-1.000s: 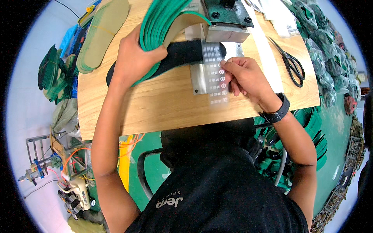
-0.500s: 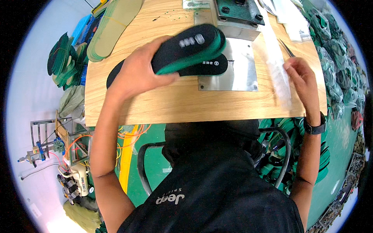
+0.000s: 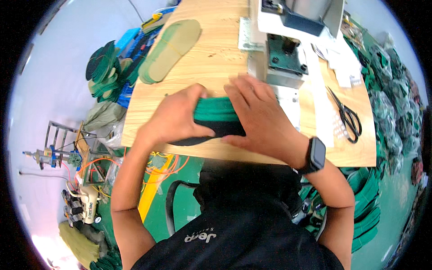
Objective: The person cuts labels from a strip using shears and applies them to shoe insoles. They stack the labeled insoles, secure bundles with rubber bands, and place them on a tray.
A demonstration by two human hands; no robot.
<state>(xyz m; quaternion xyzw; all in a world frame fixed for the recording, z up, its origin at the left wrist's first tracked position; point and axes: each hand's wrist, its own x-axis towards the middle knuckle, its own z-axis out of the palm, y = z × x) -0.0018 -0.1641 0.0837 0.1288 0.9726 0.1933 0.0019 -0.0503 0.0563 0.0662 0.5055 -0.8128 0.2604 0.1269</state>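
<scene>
Both hands are closed around a stack of green and black insoles (image 3: 215, 110) above the near part of the wooden table. My left hand (image 3: 173, 116) grips its left end, thumb on the near side. Across the right end lies my right hand (image 3: 265, 118), a dark watch on that wrist; its fingers are slightly blurred over the far side. Green layered edges face up between the hands, with a black face toward me. The stack's ends are hidden under my palms. A black edge, perhaps another insole (image 3: 191, 141), shows beneath.
Black-handled scissors (image 3: 350, 120) lie at the table's right, beside a pale strip (image 3: 323, 112). A metal machine block (image 3: 288, 60) with a plate stands at the back right. Banded beige insoles (image 3: 173, 51) lie at the far left. Bagged green goods (image 3: 387, 112) pile up beyond the right edge.
My right hand has come from the table's right side, by the scissors, onto the stack. The stack, tilted in my left hand before, is now lower and on edge. The whole view has shifted.
</scene>
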